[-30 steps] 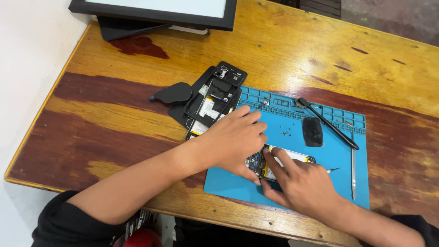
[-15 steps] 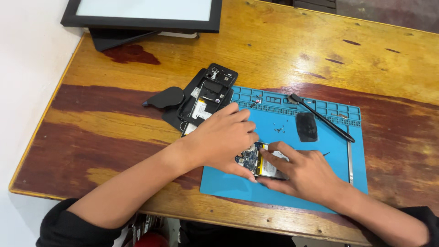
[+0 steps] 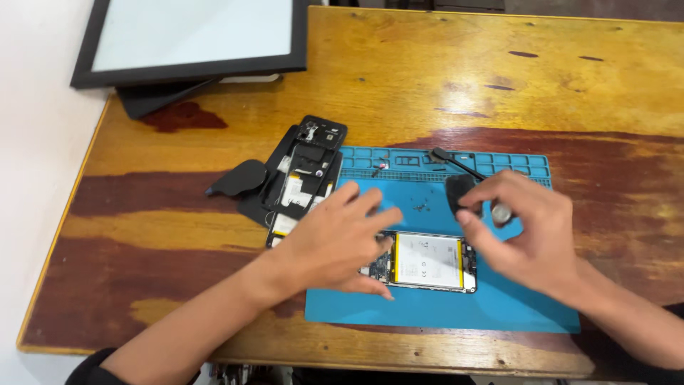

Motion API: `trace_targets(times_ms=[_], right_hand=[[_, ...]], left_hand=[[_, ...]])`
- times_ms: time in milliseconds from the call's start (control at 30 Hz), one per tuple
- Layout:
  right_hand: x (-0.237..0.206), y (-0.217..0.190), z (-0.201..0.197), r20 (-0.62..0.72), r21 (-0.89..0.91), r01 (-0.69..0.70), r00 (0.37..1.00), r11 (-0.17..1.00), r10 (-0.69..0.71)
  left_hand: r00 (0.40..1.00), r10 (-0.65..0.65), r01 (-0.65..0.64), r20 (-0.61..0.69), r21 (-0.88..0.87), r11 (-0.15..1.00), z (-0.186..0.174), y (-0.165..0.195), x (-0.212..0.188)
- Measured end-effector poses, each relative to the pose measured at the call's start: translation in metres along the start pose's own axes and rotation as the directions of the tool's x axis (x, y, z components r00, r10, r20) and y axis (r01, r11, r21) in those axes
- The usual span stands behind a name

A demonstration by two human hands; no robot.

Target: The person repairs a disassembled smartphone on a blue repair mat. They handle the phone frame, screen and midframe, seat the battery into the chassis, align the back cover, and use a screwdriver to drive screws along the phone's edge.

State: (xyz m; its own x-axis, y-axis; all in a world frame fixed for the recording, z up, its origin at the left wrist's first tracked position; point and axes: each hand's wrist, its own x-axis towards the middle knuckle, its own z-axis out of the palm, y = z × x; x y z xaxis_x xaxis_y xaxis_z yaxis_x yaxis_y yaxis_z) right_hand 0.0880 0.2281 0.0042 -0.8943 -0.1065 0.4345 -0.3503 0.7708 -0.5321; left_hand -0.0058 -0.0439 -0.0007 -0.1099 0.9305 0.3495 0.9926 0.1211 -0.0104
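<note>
- left hand spread flat, fingers loose and unclenched, grasping nothing, fingertips resting at the left end of the opened phone.
- right hand raised just above the phone's right end, fingers half curled, pinching a small round silvery part between thumb and forefinger.
- opened phone lying flat near the front middle of the blue repair mat, pale battery face up, dark circuit board showing at the left end.
- small black oval object just behind the right hand on the mat, slim black tool angled beyond it.
- black back cover and frame pieces stacked off the mat's left edge on the wooden table.
- black-framed panel at the far left corner of the table.
</note>
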Motion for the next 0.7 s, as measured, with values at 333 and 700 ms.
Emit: trace_targets(times_ms=[333, 700], right_hand=[[0.004, 0.038, 0.02, 0.14, 0.816, -0.258, 0.956, 0.518, 0.256], [-0.005, 0.025, -0.034, 0.154, -0.025, -0.236, 0.959, 0.971, 0.237]], left_hand=[[0.988, -0.04, 0.022, -0.147, -0.122, 0.992, 0.005, 0.0, 0.003], [0.943, -0.246, 0.221, -0.226, -0.13, 0.967, 0.025, -0.002, 0.021]])
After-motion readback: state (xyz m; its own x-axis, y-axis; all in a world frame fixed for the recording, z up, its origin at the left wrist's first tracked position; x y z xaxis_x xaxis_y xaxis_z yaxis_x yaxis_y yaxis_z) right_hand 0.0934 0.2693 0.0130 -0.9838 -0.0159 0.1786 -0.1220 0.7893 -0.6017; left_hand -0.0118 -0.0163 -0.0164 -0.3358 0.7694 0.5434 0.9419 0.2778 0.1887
